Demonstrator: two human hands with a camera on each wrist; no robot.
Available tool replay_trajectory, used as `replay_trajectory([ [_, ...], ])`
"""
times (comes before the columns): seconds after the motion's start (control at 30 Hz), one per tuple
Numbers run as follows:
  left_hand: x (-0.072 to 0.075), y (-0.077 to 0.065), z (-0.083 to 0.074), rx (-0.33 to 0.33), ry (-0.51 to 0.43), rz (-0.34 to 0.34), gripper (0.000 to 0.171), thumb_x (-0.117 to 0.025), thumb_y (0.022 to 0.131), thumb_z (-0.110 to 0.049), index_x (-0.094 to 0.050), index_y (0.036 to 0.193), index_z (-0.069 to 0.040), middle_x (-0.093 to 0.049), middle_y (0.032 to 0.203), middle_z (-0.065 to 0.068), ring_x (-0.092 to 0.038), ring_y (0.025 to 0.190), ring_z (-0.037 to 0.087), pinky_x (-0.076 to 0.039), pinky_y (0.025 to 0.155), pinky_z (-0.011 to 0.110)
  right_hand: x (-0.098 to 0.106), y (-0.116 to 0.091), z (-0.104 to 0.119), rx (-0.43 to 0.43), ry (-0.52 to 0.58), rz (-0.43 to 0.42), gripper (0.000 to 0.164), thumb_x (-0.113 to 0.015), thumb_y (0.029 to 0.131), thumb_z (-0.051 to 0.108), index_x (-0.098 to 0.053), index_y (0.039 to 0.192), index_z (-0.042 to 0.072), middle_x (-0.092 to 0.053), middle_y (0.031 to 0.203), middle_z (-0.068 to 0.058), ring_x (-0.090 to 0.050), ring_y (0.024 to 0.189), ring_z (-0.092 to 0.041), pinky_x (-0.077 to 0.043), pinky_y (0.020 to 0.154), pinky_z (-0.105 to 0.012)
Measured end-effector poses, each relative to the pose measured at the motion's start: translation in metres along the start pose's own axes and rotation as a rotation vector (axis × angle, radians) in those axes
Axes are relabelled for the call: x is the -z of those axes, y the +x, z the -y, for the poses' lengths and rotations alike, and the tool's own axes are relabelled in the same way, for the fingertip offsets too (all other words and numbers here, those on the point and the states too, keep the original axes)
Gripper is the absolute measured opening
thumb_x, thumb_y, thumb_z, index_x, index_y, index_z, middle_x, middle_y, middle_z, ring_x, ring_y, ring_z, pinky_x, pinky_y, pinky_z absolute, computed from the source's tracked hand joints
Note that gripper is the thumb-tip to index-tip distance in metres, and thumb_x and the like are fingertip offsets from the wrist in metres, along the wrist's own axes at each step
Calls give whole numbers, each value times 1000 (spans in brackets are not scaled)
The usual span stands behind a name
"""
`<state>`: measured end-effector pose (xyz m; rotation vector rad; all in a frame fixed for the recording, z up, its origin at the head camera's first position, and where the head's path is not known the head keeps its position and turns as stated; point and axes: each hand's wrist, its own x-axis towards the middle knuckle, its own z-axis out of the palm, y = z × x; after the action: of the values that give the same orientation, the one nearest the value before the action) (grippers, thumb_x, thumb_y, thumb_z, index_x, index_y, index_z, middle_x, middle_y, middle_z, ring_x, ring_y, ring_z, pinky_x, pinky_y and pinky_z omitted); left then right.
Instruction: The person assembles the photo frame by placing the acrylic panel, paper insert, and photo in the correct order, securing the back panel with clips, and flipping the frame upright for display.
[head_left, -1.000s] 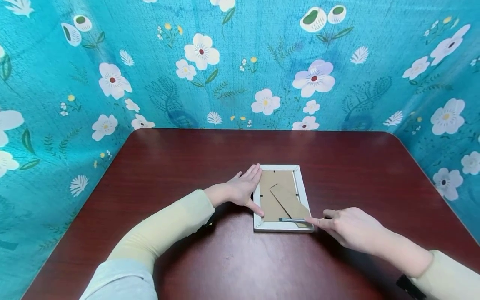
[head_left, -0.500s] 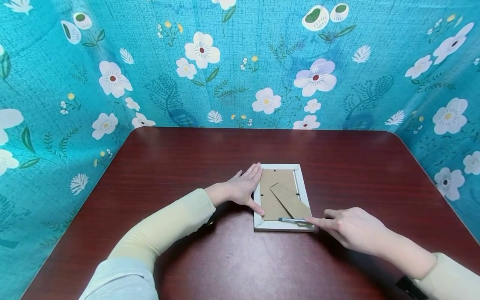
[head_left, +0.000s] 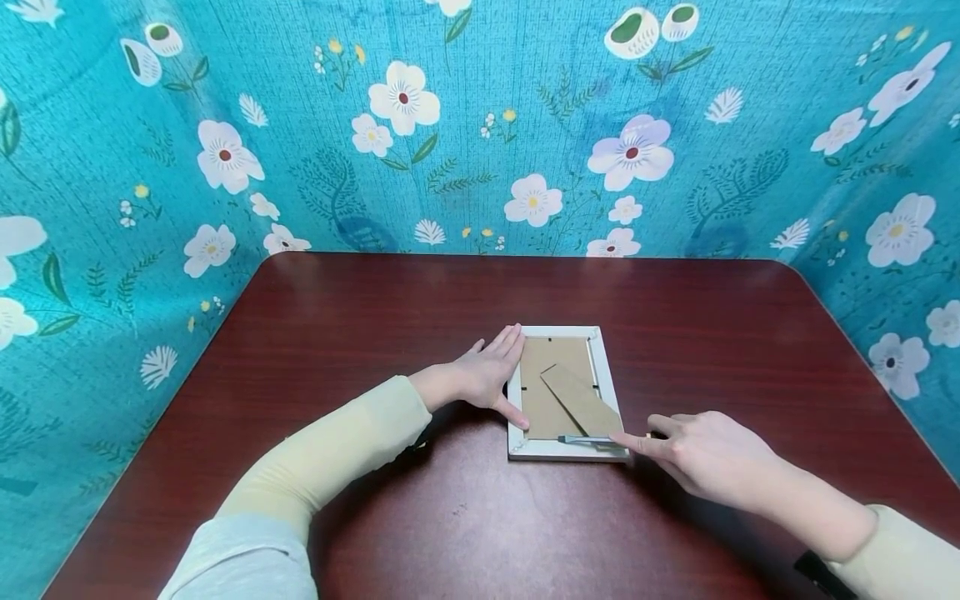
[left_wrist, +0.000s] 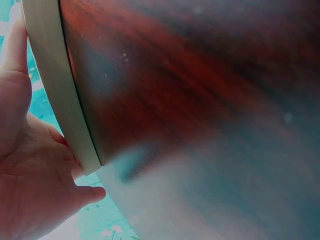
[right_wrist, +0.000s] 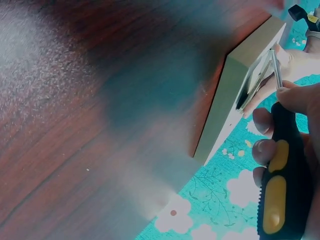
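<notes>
A white picture frame [head_left: 562, 451] lies face down on the table, its brown backing board [head_left: 555, 358] upward. A slanted stand leg [head_left: 581, 404] crosses the board toward the lower right corner. My left hand [head_left: 483, 379] rests along the frame's left side, thumb and fingers spread straight. In the left wrist view, the fingers lie by the frame's side wall [left_wrist: 60, 85]. My right hand [head_left: 708, 458] grips a flat-head screwdriver with a black and yellow handle [right_wrist: 282, 175], index finger stretched along its shaft [head_left: 588, 439]. The flat tip lies close over the board's lower edge.
The dark red wooden table [head_left: 390, 300] extends around the frame on all sides. Behind it and at both sides hangs a turquoise flowered cloth [head_left: 465, 125]. A black band [head_left: 821, 575] sits at the right sleeve.
Both hands and the frame stay nearly in place. Less of the stand leg's lower end shows below the screwdriver shaft, and some yellow of the handle now shows behind the right fingers.
</notes>
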<state>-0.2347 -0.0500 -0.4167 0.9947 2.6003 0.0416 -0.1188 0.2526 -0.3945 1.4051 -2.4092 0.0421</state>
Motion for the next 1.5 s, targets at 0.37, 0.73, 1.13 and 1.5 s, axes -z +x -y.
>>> replay_trajectory([
  [0.37,0,0,0,-6,-8,-2,136,-68,67,-77,1,153,3,8,160,19,7,147,27,-16,114,52,3,0,2,-4,-5,45,48,-36,89,10,-69,123,23,-43,69,6,-25,50,-3,-20,41,-17],
  [0.73,0,0,0,6,-22,4,138,-70,65,-77,3,153,1,10,160,17,10,146,24,-14,115,50,2,-1,7,-70,14,72,63,-74,64,2,-69,123,24,-42,70,8,-20,47,-1,-19,40,-18],
  [1.13,-1,1,-2,5,-21,-5,137,-70,65,-76,1,153,2,7,160,19,7,147,26,-16,114,51,17,10,18,-174,-32,204,53,-76,74,5,-69,122,26,-38,67,9,-21,45,-4,-21,39,-22],
  [1.5,1,0,-2,11,-11,-3,136,-69,66,-76,2,153,2,8,160,18,8,147,25,-16,114,50,7,2,8,-68,40,30,36,-46,95,13,-70,120,22,-39,66,9,-18,47,0,-16,42,-17],
])
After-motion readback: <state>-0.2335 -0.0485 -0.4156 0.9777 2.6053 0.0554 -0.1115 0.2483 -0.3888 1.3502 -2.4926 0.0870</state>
